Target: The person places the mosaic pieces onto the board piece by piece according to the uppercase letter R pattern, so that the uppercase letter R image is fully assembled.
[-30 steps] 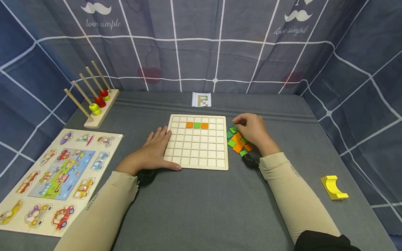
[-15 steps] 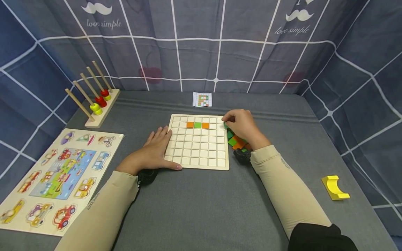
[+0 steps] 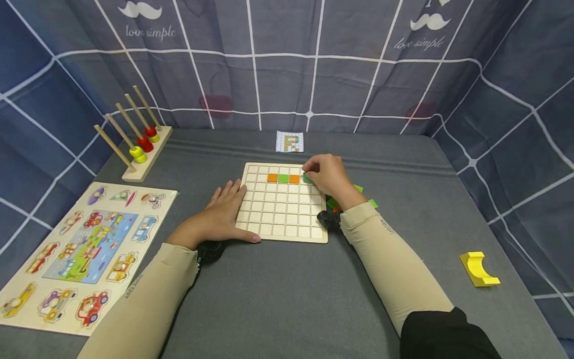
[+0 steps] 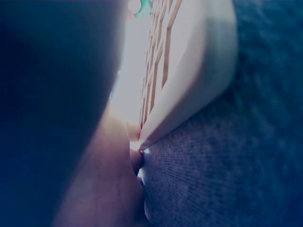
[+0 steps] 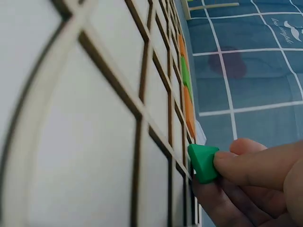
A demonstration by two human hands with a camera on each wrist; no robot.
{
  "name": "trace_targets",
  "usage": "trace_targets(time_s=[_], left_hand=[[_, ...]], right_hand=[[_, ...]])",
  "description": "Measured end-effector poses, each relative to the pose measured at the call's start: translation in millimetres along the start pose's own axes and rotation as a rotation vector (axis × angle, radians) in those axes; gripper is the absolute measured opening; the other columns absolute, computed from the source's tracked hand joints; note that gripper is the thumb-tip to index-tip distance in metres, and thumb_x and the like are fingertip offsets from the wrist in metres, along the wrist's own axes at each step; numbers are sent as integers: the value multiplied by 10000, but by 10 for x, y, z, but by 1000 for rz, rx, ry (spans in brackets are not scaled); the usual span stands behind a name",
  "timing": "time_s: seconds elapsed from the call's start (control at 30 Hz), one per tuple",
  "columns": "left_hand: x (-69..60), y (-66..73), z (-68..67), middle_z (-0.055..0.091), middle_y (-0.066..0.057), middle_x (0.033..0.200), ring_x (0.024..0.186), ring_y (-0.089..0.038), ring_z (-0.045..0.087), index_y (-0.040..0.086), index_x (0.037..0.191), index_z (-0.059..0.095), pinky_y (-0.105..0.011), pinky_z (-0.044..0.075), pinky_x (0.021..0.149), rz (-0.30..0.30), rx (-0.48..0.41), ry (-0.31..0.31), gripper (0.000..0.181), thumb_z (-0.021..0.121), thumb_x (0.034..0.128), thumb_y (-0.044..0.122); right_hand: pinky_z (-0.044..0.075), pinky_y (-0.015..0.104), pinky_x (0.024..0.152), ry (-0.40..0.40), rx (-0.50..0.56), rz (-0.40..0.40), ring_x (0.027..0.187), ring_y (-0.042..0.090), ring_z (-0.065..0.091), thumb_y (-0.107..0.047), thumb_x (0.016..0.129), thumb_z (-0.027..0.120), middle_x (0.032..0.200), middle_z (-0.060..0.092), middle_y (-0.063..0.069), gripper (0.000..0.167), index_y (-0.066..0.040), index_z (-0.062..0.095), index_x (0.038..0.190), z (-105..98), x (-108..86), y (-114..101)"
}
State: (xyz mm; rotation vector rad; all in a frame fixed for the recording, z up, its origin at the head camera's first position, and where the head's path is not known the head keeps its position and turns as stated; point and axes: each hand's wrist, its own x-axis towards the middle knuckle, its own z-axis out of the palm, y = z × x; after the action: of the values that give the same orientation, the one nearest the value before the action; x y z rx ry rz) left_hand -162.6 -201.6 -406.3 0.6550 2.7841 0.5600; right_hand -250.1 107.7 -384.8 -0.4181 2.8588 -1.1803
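A wooden grid board (image 3: 280, 219) lies on the grey table, with an orange tile (image 3: 272, 178), a green tile (image 3: 283, 178) and a second orange tile (image 3: 294, 179) in one of its upper rows. My left hand (image 3: 215, 214) rests at the board's left edge, fingers spread and thumb along the near edge. Above the upper right of the board, my right hand (image 3: 329, 177) pinches a green tile (image 5: 203, 163) between thumb and fingers, tilted, close to the grid. Loose green and orange tiles (image 3: 373, 203) lie right of the board, mostly hidden under the right wrist.
A small pattern card (image 3: 289, 142) lies behind the board. On the left are a peg stand with beads (image 3: 145, 154) and a vehicle puzzle board (image 3: 89, 254). A yellow arch block (image 3: 478, 269) sits at the right. Dark checked cloth hangs behind.
My right hand has moved left from the loose tiles to over the board, carrying the green tile. The left hand has stayed at the board's edge.
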Motion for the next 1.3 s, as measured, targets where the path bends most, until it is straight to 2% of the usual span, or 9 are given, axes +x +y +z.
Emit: trace_targets(time_s=[0.1,0.27,0.37,0.5,0.67,0.83,0.97,1.07,1.3], left_hand=[[1,-2,1,9,-266,1717,1574,-424,-36,-63,1657,84,-597,-13,1224,1,-6,1,1478,816,703,796],[-3,-7,1,7,-260,1719,1575,-419,-40,-56,1660,83,-592,-19,1225,2,-7,4,1480,817,699,797],[-2,-6,-2,6,-256,1720,1576,-414,-43,-51,1662,83,-589,-22,1225,3,-8,6,1480,819,697,797],[1,0,-6,2,-254,1721,1577,-410,-44,-50,1662,79,-588,-22,1226,-1,-5,0,1479,818,699,796],[0,2,-8,-2,-257,1720,1576,-413,-46,-55,1660,76,-588,-22,1226,-6,-1,-4,1478,816,703,794],[-4,-1,-6,-7,-252,1721,1576,-409,-55,-52,1661,74,-584,-30,1226,-3,-8,-5,1483,814,699,800],[-5,-8,-1,-10,-252,1721,1576,-408,-58,-50,1662,73,-584,-33,1226,-3,-9,-3,1485,813,698,803],[-2,-13,5,-13,-253,1721,1576,-407,-59,-52,1661,70,-584,-33,1225,-4,-5,-5,1486,809,700,807],[6,2,3,-9,-249,1722,1577,-404,-53,-50,1662,72,-579,-31,1227,-7,2,-8,1484,815,699,800]], right_hand=[[394,450,1092,9,-2,2,921,221,635,-68,1005,739,962,729,16,80,-84,796,1060,55,11,-18],[124,415,1243,27,-25,-18,883,215,643,-66,998,749,922,736,1,60,-90,797,1026,103,18,-37],[259,423,1190,34,-19,-21,885,219,647,-53,987,758,912,741,5,55,-83,802,999,113,8,-45],[469,427,977,40,-7,-1,909,219,650,-43,984,756,923,747,10,69,-84,811,987,124,-9,-53],[521,393,861,35,-16,19,929,221,653,-38,991,744,952,750,20,97,-96,820,1003,136,-12,-47],[491,415,973,40,-19,29,931,221,655,-39,993,743,956,753,21,109,-102,828,1020,149,-22,-31],[273,437,1198,58,-24,29,917,219,664,-47,982,760,938,758,12,95,-107,829,1010,154,-27,-21],[151,427,1243,70,-32,20,893,213,678,-53,974,773,924,761,6,77,-106,826,989,162,-26,-14],[386,442,1117,79,-22,19,897,218,678,-52,972,772,925,760,17,68,-98,822,974,170,-35,-3]])
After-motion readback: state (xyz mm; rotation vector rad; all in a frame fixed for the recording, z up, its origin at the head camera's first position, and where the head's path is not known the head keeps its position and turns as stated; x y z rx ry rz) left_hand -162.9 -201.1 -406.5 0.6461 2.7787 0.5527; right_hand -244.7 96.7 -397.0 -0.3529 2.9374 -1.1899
